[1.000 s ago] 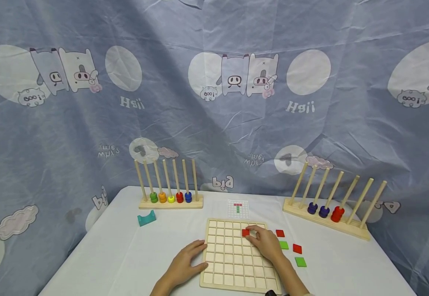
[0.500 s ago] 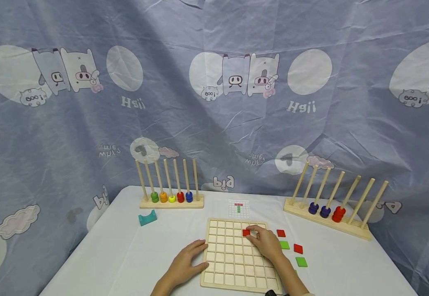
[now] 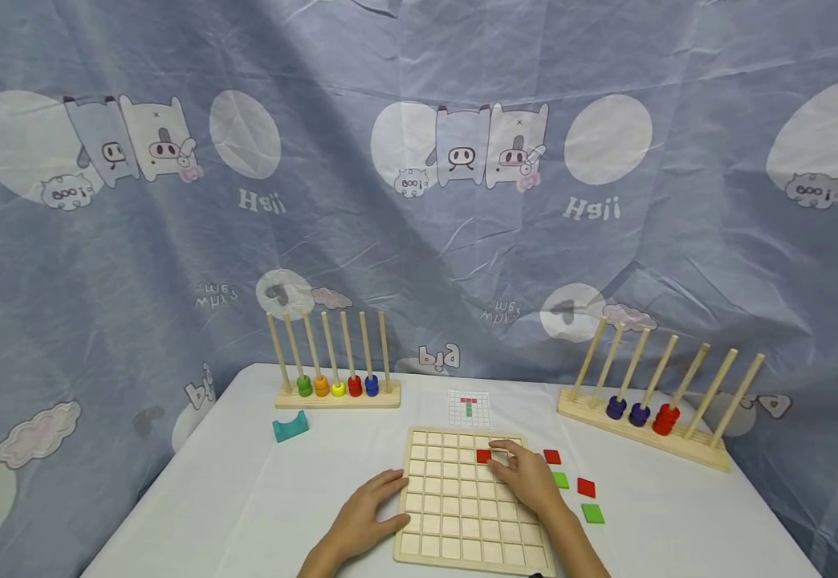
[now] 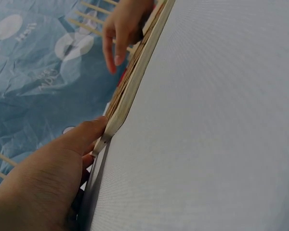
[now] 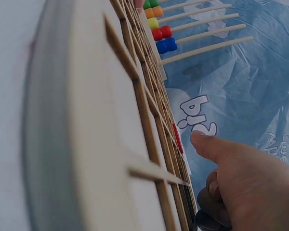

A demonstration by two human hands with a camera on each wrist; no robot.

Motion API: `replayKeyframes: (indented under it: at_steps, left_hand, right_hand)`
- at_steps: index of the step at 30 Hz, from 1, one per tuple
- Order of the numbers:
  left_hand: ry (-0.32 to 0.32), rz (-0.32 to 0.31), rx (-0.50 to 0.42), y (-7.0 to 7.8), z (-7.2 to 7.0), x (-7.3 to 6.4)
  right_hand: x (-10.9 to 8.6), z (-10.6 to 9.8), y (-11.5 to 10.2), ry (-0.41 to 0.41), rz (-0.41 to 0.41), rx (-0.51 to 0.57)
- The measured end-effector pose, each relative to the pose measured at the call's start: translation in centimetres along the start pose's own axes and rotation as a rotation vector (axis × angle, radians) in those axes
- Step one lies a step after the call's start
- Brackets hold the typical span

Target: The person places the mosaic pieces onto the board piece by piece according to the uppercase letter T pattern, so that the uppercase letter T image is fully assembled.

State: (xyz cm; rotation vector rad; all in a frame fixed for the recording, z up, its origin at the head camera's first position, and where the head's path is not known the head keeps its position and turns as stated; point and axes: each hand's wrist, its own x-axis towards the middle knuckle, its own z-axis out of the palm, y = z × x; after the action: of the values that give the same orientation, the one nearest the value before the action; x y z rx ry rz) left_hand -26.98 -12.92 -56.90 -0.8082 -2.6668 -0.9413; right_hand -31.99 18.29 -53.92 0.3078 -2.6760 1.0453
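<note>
Grid board [image 3: 451, 506] has one red tile [image 3: 483, 456] in it, loose right hand [image 3: 530, 480] right beside that, relaxed left hand [image 3: 364, 514] touching the board's left edge. Right of the board: two reds [image 3: 587, 487], two greens [image 3: 593, 514], one partly hidden.

the head camera peers forward and down over the table [image 3: 246, 490], far enough back to catch both hands, the gridded board [image 3: 471, 527] and the patterned backdrop [image 3: 404, 241]. down at the wrists it's much closer: the left one, tipped sideways, looks past the left hand [image 4: 50, 173] toward the right hand [image 4: 125, 29], the right one skims low across the grid, and both share board and backdrop.
</note>
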Motion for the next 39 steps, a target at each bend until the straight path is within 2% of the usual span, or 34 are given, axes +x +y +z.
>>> replayKeyframes:
  at_steps: [4, 11, 17, 21, 26, 31, 39]
  left_hand:
    - [-0.001, -0.004, -0.007, 0.1, -0.1, 0.0]
    - [-0.008, -0.012, -0.011, 0.2, -0.1, 0.0]
    - [-0.005, -0.018, -0.012, 0.2, -0.1, -0.1]
    - [-0.011, -0.021, -0.014, 0.3, -0.2, -0.1]
    - [-0.019, -0.035, -0.029, 0.5, -0.3, -0.1]
    - [-0.031, -0.053, -0.035, 0.5, -0.2, -0.2]
    - [-0.023, -0.039, -0.015, 0.2, 0.0, 0.0]
  right_hand:
    - [-0.4, -0.6, 0.4, 0.015, 0.006, 0.042]
    - [-0.6, -2.1, 2.0, 0.034, 0.019, 0.051]
    - [-0.7, -4.0, 4.1, 0.077, 0.007, -0.005]
    - [-0.8, -5.1, 5.7, 0.111, 0.028, -0.032]
    - [-0.8, -6.2, 7.1, 0.115, 0.058, -0.061]
    - [-0.9, -6.6, 7.7, 0.087, 0.098, -0.065]
    - [-0.8, -6.6, 7.7, 0.082, 0.118, -0.078]
